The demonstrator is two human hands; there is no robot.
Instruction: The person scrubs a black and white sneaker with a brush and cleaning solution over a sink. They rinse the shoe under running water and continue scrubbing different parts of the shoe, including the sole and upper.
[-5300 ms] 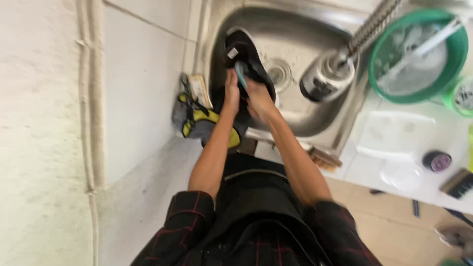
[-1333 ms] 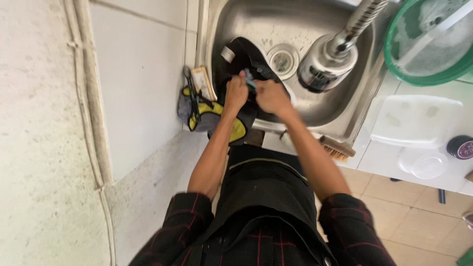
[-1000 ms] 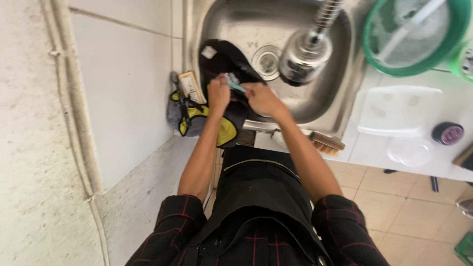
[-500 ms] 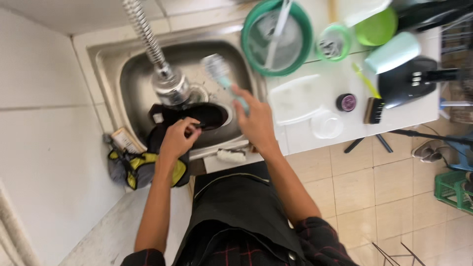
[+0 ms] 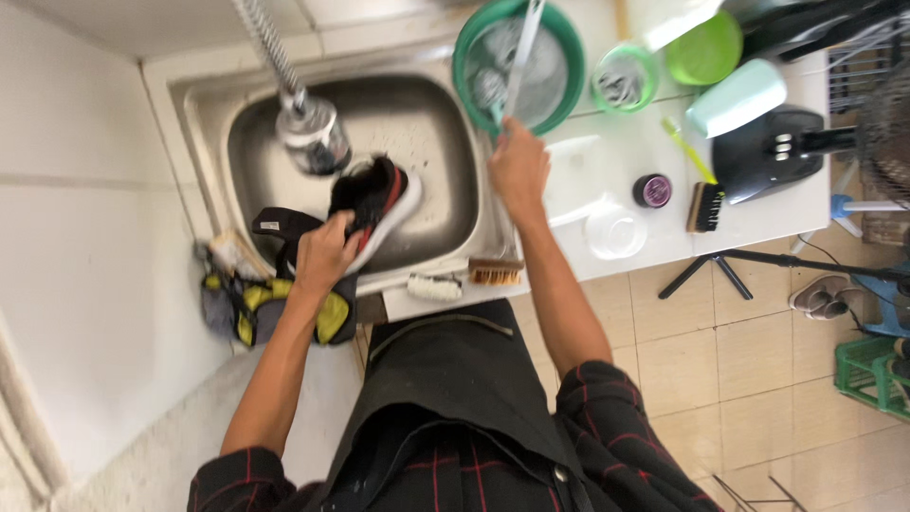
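Observation:
My left hand grips a black shoe with a red and white sole, holding it tilted over the steel sink. My right hand is shut on a long thin brush, whose far end reaches into the green basin on the counter right of the sink. A second black shoe part lies on the sink's left rim by my left wrist. The hanging tap head is just left of the held shoe.
A yellow and grey pair of shoes sits at the sink's left corner. A wooden brush and a white brush lie on the front rim. The white counter carries a purple tin, a black brush, tubs and a bottle.
My right hand has carried the brush from above the sink across to the green basin. My left hand has lifted and tilted the black shoe. My head has turned.

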